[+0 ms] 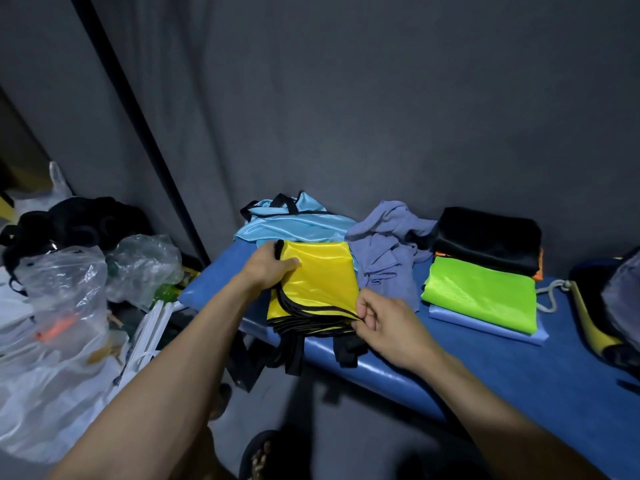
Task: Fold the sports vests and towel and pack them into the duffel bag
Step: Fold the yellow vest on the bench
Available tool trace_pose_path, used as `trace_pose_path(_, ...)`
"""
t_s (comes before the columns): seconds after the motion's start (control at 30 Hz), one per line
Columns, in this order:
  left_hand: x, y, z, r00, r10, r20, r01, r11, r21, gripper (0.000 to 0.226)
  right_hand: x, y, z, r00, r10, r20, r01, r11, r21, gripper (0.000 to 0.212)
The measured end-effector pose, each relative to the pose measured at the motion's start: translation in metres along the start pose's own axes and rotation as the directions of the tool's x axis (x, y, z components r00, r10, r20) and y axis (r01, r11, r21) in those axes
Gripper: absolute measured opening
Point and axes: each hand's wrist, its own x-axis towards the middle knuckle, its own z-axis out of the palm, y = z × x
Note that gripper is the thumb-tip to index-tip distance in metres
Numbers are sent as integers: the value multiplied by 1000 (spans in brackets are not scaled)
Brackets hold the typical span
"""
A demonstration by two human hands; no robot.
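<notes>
Slick yellow vest at blue tabletop edge; my left hand grips its far corner, right hand pinches hem. Risk: fold slips, straps drag it off.

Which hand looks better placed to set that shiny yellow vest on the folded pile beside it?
Probably the right hand: it pinches the shiny yellow vest at its near corner, closest to the pile topped by the folded green vest. The left hand grips the far left edge.
</notes>
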Motion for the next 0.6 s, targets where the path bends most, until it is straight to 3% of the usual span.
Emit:
trace_pose_path(0.07,-8,-5,-5,991,125,-53,-103,947,304,74,-3,-2,-6,999,-37,15,38,995,-88,26)
trace_pose_path(0.1,-17,-5,-7,967,243,-76,-195,899,391,74,-5,-3,-8,999,-46,16,47,993,-112,25)
trace_pose_path(0.13,-27,-1,-7,927,367,-70,-308,856,415,65,-7,-6,-11,998,-55,21,57,991,-121,24)
trace_pose_path(0.2,-47,6,-4,844,536,9,-515,807,289,38,-13,-9,-15,996,-64,60,71,988,-134,15)
trace_pose_path(0.27,-71,17,3,791,579,195,-609,776,166,31,-20,-12,-20,987,-56,153,82,982,-170,20)
trace_pose_path(0.37,-87,16,13,690,581,432,-720,617,319,61,-29,-16,-23,969,-49,242,102,972,-211,39)
trace_pose_path(0.43,-87,9,17,666,578,471,-746,529,405,62,-31,-20,-18,973,-86,213,140,957,-255,35)
trace_pose_path(0.53,-88,5,18,676,580,455,-737,537,411,39,-31,-28,-8,983,-130,129,164,940,-301,14)
trace_pose_path(0.6,-90,2,16,680,592,433,-733,568,374,28,-29,-31,-4,991,-99,89,123,936,-330,17)
